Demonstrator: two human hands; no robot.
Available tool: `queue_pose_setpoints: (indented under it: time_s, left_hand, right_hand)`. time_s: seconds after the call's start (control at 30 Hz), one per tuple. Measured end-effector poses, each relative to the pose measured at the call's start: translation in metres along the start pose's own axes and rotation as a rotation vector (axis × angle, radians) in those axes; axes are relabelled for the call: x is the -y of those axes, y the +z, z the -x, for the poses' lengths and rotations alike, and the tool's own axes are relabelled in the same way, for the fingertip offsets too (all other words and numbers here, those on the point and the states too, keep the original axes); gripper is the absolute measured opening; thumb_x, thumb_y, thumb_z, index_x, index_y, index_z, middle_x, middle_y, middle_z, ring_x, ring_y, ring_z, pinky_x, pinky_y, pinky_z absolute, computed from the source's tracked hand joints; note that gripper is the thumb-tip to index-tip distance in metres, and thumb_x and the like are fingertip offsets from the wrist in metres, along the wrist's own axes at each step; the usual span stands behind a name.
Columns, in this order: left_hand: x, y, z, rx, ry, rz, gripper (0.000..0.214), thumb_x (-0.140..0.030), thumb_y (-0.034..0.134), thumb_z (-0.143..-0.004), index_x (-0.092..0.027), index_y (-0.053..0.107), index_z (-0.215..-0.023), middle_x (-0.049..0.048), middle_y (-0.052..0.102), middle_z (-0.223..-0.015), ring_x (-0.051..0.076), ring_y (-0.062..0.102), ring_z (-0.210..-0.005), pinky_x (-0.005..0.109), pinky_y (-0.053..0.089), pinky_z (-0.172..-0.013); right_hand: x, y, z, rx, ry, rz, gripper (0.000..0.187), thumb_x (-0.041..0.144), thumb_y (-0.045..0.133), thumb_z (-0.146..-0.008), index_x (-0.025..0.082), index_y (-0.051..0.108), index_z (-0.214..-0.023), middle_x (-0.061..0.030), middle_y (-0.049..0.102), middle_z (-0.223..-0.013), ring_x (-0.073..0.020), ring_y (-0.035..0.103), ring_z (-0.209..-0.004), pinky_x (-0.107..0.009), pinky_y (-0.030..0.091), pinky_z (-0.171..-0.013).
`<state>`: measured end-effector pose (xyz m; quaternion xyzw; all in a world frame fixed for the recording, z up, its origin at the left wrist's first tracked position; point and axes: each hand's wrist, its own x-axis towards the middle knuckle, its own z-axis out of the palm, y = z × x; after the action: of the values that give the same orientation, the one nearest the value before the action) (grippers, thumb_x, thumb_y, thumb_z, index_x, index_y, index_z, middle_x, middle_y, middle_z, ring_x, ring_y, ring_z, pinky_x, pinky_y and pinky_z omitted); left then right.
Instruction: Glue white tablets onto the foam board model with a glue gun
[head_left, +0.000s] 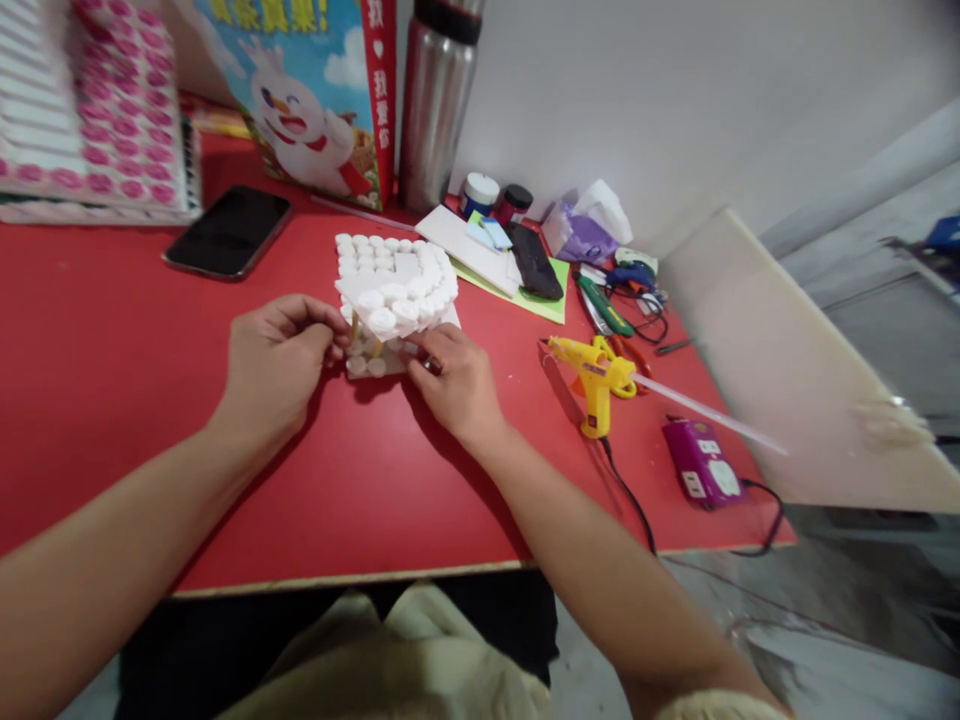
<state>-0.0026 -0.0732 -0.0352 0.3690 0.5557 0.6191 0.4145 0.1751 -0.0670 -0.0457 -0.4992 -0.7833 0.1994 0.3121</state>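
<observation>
A small white model house stands on the red table, its roof covered with rows of round white pieces. Thin tan posts hold the roof above a base edged with more white rounds. At the model's left front corner, my left hand is closed in a pinch, fingertips against the post. Curled around the right front side is my right hand, its thumb and fingers gripping the model low down. A small dark spot shows between those fingers, too blurred to name. The space under the roof is partly hidden by my fingers.
Right of my hands lie a yellow glue gun with a long glue stick and a purple power socket. Behind are a phone, a picture box, a steel bottle, paint jars and green-handled cutters.
</observation>
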Motion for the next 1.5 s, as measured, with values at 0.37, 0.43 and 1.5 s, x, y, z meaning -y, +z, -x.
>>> queue_pose_setpoints:
  time_s: [0.37,0.43,1.5]
  left_hand:
    - [-0.0007,0.0004,0.0011,0.011,0.001,0.004,0.017,-0.003,0.054,-0.061,-0.014,0.066,-0.065,-0.0014,0.061,-0.052,0.007,0.051,-0.045,0.015,0.040,-0.045]
    - [-0.0007,0.0007,0.0010,0.006,-0.001,0.005,0.016,-0.003,0.054,-0.060,-0.014,0.066,-0.063,-0.0014,0.060,-0.051,0.007,0.051,-0.045,0.015,0.039,-0.044]
    - [0.0028,-0.0006,0.0000,0.022,0.019,-0.020,0.017,-0.004,0.054,-0.061,-0.015,0.066,-0.064,-0.0013,0.061,-0.052,0.007,0.053,-0.047,0.015,0.042,-0.046]
  right_hand:
    - [0.0023,0.0061,-0.0023,-0.036,0.015,-0.001,0.018,0.019,0.061,-0.096,0.018,0.078,-0.104,-0.0072,0.070,-0.103,-0.0165,0.066,-0.087,-0.027,0.050,-0.078]
    - [0.0022,0.0073,-0.0023,-0.042,0.000,-0.005,0.017,0.019,0.061,-0.097,0.018,0.077,-0.102,-0.0071,0.071,-0.102,-0.0166,0.066,-0.088,-0.026,0.049,-0.078]
    - [0.0070,0.0067,-0.0026,0.041,-0.028,0.148,0.017,0.022,0.056,-0.099,0.018,0.072,-0.106,-0.0094,0.071,-0.110,-0.0199,0.067,-0.092,-0.030,0.049,-0.078]
